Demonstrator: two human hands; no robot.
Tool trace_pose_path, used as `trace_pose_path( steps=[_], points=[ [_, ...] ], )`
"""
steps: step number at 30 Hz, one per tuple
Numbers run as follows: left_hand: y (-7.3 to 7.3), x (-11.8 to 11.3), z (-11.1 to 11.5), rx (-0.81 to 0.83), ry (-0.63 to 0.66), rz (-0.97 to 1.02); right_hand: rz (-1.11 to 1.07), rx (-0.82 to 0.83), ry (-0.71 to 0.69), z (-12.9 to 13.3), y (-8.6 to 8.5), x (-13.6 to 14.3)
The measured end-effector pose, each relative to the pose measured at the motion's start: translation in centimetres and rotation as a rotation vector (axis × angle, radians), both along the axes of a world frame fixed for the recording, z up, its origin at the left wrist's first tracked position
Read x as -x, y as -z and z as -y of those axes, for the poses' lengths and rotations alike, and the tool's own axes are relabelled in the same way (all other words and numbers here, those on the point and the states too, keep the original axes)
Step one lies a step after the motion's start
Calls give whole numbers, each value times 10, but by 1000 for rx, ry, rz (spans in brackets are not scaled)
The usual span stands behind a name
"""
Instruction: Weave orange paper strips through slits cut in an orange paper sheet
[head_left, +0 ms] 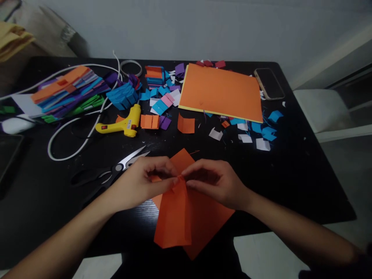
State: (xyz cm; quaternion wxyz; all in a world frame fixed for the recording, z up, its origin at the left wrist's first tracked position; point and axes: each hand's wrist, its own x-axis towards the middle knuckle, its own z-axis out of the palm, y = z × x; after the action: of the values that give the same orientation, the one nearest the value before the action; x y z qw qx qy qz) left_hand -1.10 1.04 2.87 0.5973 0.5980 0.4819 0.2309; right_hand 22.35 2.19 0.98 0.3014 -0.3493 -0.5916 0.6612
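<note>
Near the front edge of the black table [290,174], pinches the top of a creased orange paper [174,221] between left hand [139,180] and right hand [223,182], both closed on it, fingertips nearly meeting. Lets the creased part slope toward the body, over a flat orange part [209,217] set cornerwise; cannot tell whether as one sheet or two.

Looks partway through the folding, to judge by long creases down the front and a loose, open lower end. Shows plenty already shaped farther back: layered strips [69,91] at the left, a blue bundle [123,95], small creased pieces [149,122] near the middle. Shows uncut stock too, in the flat orange and yellow sheets [221,93]. Gives no clear count of folds or pieces left.

Beside the left hand, has scissors [118,167] with blades apart, partly hidden by the forearm; beyond, a yellow glue gun [129,122] within reach of a looping white cable [54,135]. Scatters blue and white scraps [263,143] to the right, with a phone [269,83] at the far corner and a white mouse [17,124] at the left. Backs onto a plain grey wall [174,31], with a white chair [322,112] on the right, all in dim light.
</note>
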Motion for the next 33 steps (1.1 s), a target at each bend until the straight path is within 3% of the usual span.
trace_pose_path(
  steps=[21,25,29,33],
  points=[
    [0,-3,4,4,25,-55,-48,150,-1,-2,7,2],
    [2,-4,4,-47,20,-82,-106,194,-12,-3,7,3],
    [7,-6,5,-205,-25,-131,-151,290,-15,-4,9,3],
    [11,-7,6,-241,-98,-131,-172,272,3,-3,14,0]
  ],
)
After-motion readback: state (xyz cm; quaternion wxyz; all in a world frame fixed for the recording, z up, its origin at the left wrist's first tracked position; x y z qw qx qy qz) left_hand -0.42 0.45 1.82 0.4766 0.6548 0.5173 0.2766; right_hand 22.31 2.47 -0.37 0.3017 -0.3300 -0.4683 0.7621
